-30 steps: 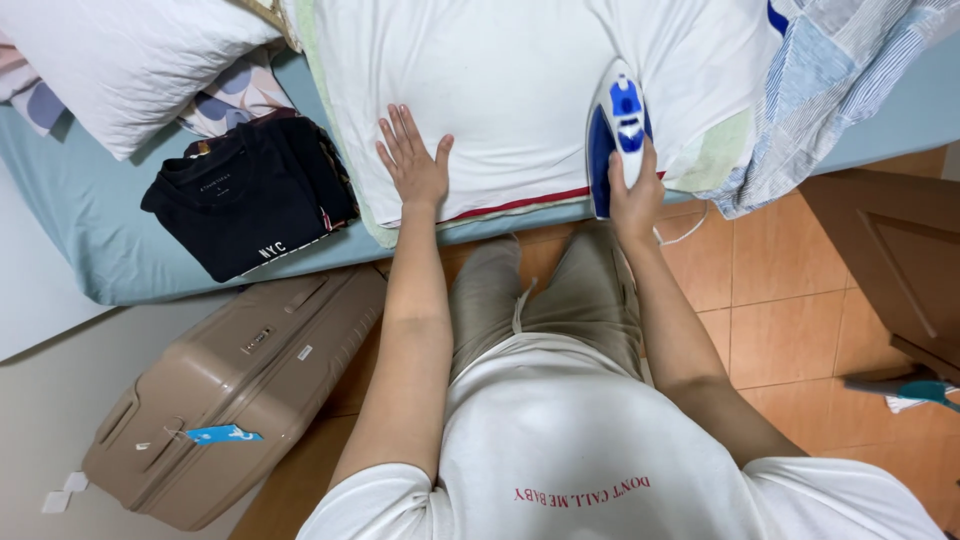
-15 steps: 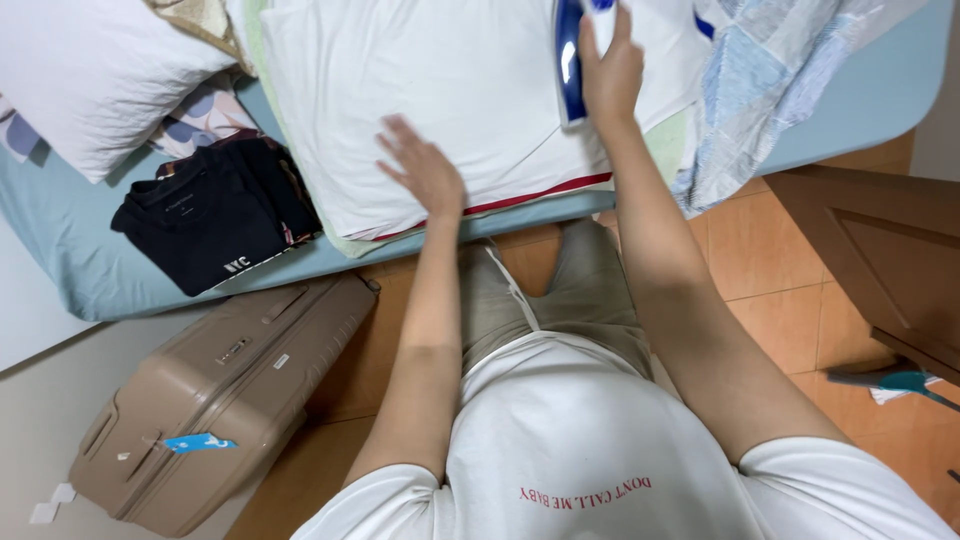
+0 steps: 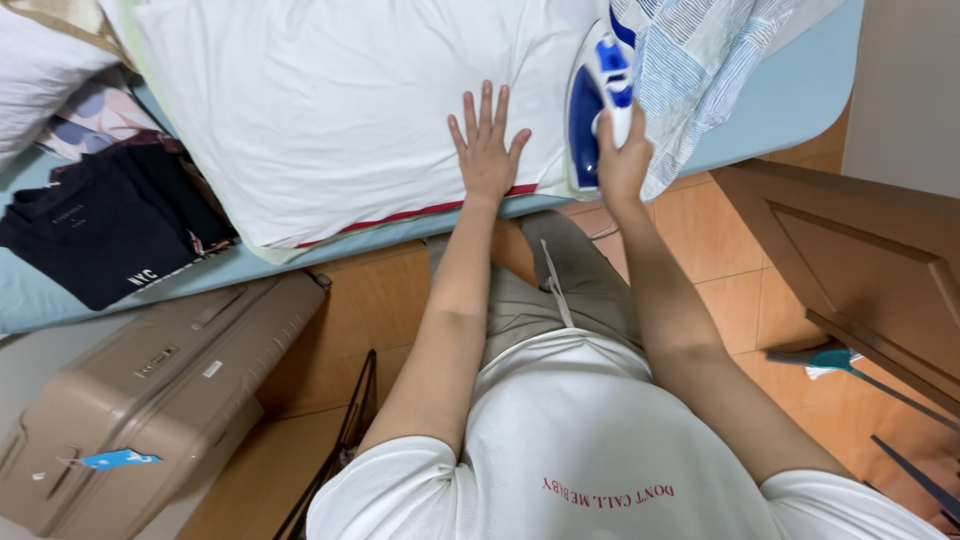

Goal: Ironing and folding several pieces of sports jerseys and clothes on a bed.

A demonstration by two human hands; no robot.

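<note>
My left hand [image 3: 487, 150] lay flat, fingers spread, pinning the white garment [image 3: 340, 100] on the bed [image 3: 790, 90]. My right hand [image 3: 622, 160] gripped the blue-and-white iron [image 3: 592, 110] at the garment's right edge. Best kept taut, I judged, with fingers clear of the soleplate.

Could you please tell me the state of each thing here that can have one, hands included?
Left hand: open, flat on the white garment.
Right hand: closed around the iron's handle.
Blue and white steam iron: soleplate down on the garment's edge.
White cloth garment: spread flat.
Black folded T-shirt: folded, lying aside.
Beige hard-shell suitcase: closed, lying on the floor.
</note>
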